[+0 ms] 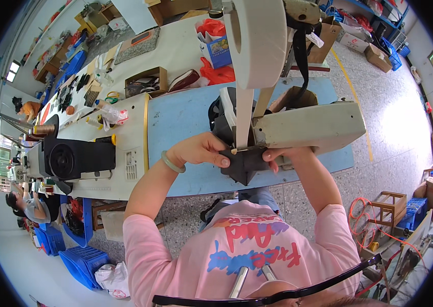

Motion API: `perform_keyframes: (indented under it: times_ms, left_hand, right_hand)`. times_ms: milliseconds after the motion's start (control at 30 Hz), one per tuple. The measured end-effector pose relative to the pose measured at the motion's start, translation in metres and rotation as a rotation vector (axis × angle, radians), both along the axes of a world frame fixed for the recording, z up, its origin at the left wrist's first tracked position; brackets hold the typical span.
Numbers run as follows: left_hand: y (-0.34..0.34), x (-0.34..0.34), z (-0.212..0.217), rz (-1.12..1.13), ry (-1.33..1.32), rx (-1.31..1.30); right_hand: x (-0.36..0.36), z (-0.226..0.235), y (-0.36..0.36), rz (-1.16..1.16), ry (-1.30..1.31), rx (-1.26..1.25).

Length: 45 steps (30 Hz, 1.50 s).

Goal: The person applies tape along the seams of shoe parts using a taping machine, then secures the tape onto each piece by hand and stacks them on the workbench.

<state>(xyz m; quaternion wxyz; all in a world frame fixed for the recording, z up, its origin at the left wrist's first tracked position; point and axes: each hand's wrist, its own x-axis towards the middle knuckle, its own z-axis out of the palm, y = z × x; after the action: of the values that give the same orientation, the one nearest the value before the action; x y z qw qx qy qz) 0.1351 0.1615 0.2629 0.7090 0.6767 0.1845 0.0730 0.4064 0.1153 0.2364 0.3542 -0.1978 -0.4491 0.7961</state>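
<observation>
Both my hands are on a dark, folded piece of sheet material (243, 166) that comes to a point toward me. My left hand (203, 152), with a pale green bangle at the wrist, pinches its left side between thumb and fingers. On the right edge, my right hand (280, 154) grips it with the thumb on top; some of its fingers are hidden under the machine arm. A white tape (243, 120) runs down from a large white roll (263, 46) to the material's upper edge. Beside it lies the pale machine arm (311, 125), reaching in from the right.
The machine stands on a light-blue tabletop (175, 117). At left is a black sewing machine (68, 161). Behind are an open box (147, 81), red plastic bags (216, 72) and a blue-and-white bag (217, 51). Another person (35, 207) works at far left; an orange hose (362, 217) lies right.
</observation>
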Motion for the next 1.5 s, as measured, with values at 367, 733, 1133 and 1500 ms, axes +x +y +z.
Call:
perform_keyframes:
  times_ms: [367,733,1133,1500]
  left_hand:
    - [0.002,0.001,0.006,-0.01,-0.052,-0.117]
    - [0.003,0.004,-0.034,0.374,-0.216,-0.392]
    - [-0.031,0.004,-0.022,0.697,-0.285,-0.273]
    - [-0.106,0.011,-0.087,0.727,-0.074,0.951]
  right_hand:
    - [0.008,-0.032,0.005,-0.076,0.265,-0.065]
    - [0.005,-0.039,0.015,-0.268,0.398,-0.157]
    - [0.009,-0.049,-0.014,-0.726,0.136,-0.11]
    - [-0.035,-0.064,-0.098,-0.716,-0.84,0.99]
